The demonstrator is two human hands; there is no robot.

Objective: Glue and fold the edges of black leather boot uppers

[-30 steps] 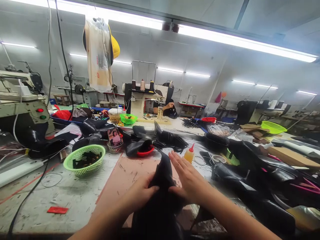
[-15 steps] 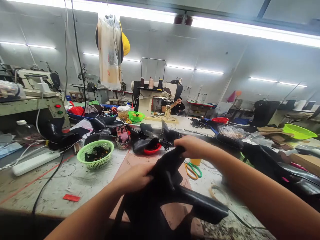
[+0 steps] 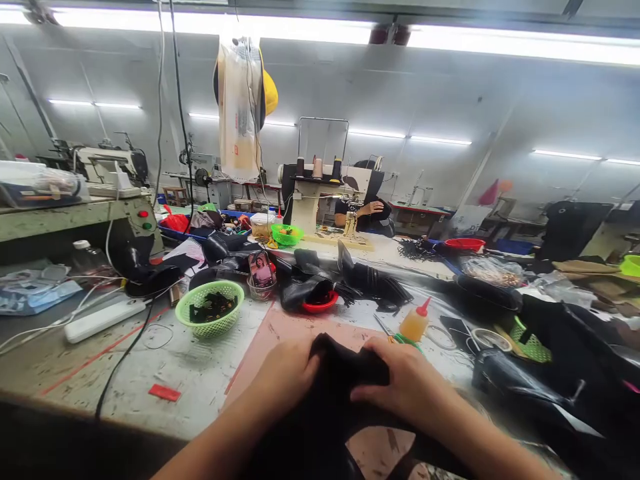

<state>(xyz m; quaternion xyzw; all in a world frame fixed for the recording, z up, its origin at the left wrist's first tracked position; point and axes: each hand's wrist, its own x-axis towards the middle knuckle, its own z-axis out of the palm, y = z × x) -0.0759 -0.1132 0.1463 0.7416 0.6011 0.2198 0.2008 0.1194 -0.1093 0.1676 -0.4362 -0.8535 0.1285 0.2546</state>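
One black piece hangs over the tabletop's near edge, its top pinched by the closed left hand and half-curled right hand. I'd call it adjusting; the next move likely wants a steady two-handed grip. Beyond sits a red-tipped bottle.

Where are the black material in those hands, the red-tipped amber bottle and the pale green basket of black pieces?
Black material (image 3: pixel 334 379): head view, on its upper middle.
Red-tipped amber bottle (image 3: pixel 413 325): head view, on its body.
Pale green basket (image 3: pixel 213 328): head view, on its front wall.
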